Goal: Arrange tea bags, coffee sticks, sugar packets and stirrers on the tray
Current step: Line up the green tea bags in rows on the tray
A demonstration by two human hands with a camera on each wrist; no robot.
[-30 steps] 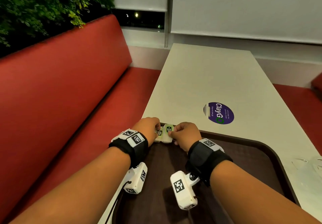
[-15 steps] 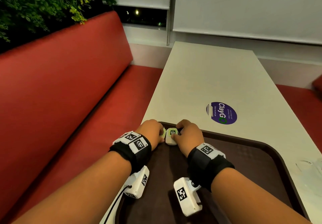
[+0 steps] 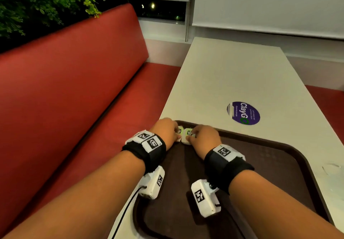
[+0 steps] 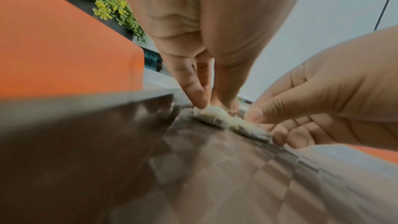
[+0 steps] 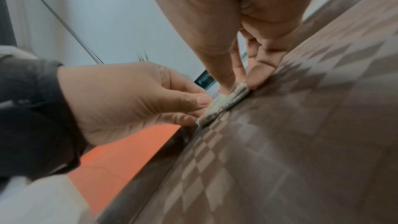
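Two tea bags (image 3: pixel 186 136); one tray (image 3: pixel 275 164); one table (image 3: pixel 232 75); two hands.

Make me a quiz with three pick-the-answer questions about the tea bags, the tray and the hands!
1. Where on the tray do the tea bags lie?
A. far left corner
B. near right corner
C. off it, on the table

2. What colour is the round sticker on the table?
A. yellow
B. purple
C. red

3. What are the hands doing?
A. both lifted high, holding nothing
B. only one touches a bag
C. each has its fingertips on a tea bag

Answers:
1 A: the bags sit by the tray's far rim, next to the red bench.
2 B: the sticker is purple with white letters.
3 C: the left hand pinches one bag and the right hand the other, both bags flat on the tray.
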